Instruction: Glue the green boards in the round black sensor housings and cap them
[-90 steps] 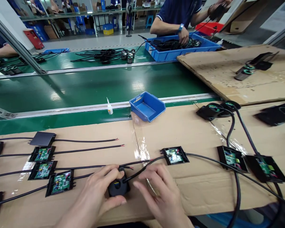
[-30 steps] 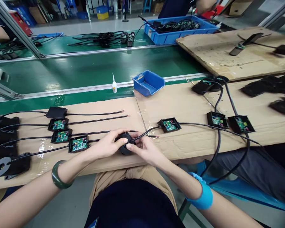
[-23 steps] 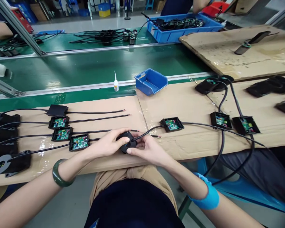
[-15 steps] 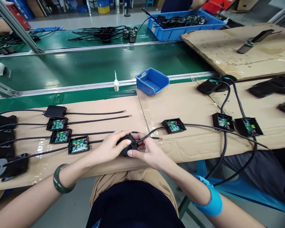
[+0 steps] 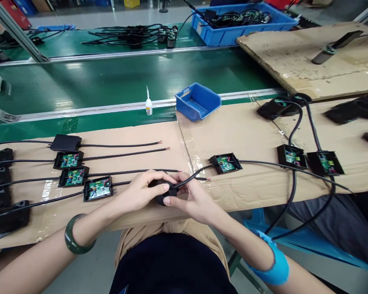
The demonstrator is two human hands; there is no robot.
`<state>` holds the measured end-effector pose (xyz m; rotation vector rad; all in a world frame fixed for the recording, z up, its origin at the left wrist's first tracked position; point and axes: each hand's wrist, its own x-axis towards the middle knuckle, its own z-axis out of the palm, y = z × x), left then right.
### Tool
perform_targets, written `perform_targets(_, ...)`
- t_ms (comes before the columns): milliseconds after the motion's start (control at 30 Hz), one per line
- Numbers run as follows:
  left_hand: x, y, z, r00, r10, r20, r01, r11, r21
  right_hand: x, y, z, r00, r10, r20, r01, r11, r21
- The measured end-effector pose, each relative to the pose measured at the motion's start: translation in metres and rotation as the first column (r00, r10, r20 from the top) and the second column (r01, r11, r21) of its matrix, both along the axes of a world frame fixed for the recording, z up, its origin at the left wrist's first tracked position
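Both my hands close on one small round black part (image 5: 164, 195) at the near edge of the cardboard-covered bench (image 5: 239, 134). My left hand (image 5: 142, 192) wraps it from the left, thumb over its top. My right hand (image 5: 192, 197) pinches it from the right, where a black cable (image 5: 199, 171) leaves it. That cable runs to an open black box with a green circuit board (image 5: 226, 163). Most of the black part is hidden under my fingers.
Three open boxes with boards (image 5: 97, 188) and one lidded box (image 5: 65, 142) lie in rows at the left, cables trailing. A small blue bin (image 5: 197, 101) and a glue bottle (image 5: 148, 106) stand by the green conveyor (image 5: 110, 81). More boxes (image 5: 325, 163) and cables lie right.
The view has pulled back since three seconds ago, so my arms and lap now show. My hands stay on the black part, with the fingers shifting slightly around it.
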<state>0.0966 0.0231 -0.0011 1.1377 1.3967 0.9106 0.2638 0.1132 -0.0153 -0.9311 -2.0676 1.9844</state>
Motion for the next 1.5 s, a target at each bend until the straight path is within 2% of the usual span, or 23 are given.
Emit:
perform_targets(100, 0.007, -0.001, -0.001, 0.997, 0.044, -0.067, -0.044, 0.999, 0.007, 0.000, 0.001, 0.001, 0.999, 0.015, 0.039, -0.017, 0.999, 0.048)
perform_targets(300, 0.018, -0.001, -0.003, 0.990, 0.094, -0.103, -0.087, 0.994, 0.069, -0.001, 0.000, -0.001, 0.996, 0.011, 0.085, -0.018, 0.996, 0.089)
perform_targets(433, 0.022, -0.003, -0.006, 0.983, 0.125, -0.134, -0.115, 0.990, 0.079, -0.001, -0.002, -0.002, 0.998, -0.006, 0.067, 0.001, 0.997, 0.075)
perform_targets(700, 0.027, -0.007, -0.011, 0.966, 0.178, -0.189, -0.159, 0.981, 0.112, -0.001, -0.004, -0.005, 1.000, -0.024, 0.004, 0.024, 0.999, -0.038)
perform_targets(867, 0.029, -0.006, -0.010, 0.962, 0.201, -0.184, -0.183, 0.977, 0.112, 0.001, -0.004, -0.010, 0.999, -0.046, 0.007, 0.045, 0.999, 0.019)
perform_targets(1167, 0.032, -0.008, -0.014, 0.949, 0.257, -0.181, -0.236, 0.963, 0.132, 0.006, 0.002, -0.012, 0.998, 0.003, -0.066, -0.014, 0.987, -0.161)
perform_targets(1500, 0.028, -0.011, -0.009, 0.971, 0.195, -0.141, -0.180, 0.977, 0.113, 0.003, -0.001, -0.004, 1.000, 0.003, -0.010, -0.003, 1.000, -0.016)
